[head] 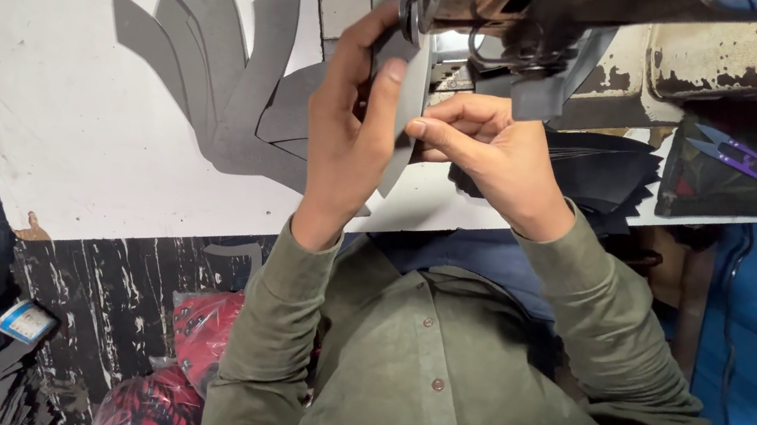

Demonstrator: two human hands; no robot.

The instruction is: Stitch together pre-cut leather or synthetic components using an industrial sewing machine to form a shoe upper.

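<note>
A thin grey cut piece (405,108) is held upright at the far edge of the white table (49,97), right under the head of an old sewing machine (621,30). It is pinched on both sides. The left hand (349,120) is closed on its left side, with the fingers wrapped round the top and the thumb pressed flat on the front. The right hand (478,138) is closed on its right edge, with the fingertips squeezed tight together. It seems to be held this way so that the piece stays straight and steady where the needle comes down, though the needle itself is hidden behind the hands.

More grey pieces (221,72) are spread out like a fan on the table, just left of the left hand, likely so that each can be picked up easily. A stack of dark pieces (602,170) is laid near the right hand, close to the near edge. Purple snips (746,159) are kept on a dark pad near the right end, well apart from the hands. Below the table, red and black bundles (189,364) are seen in clear bags.
</note>
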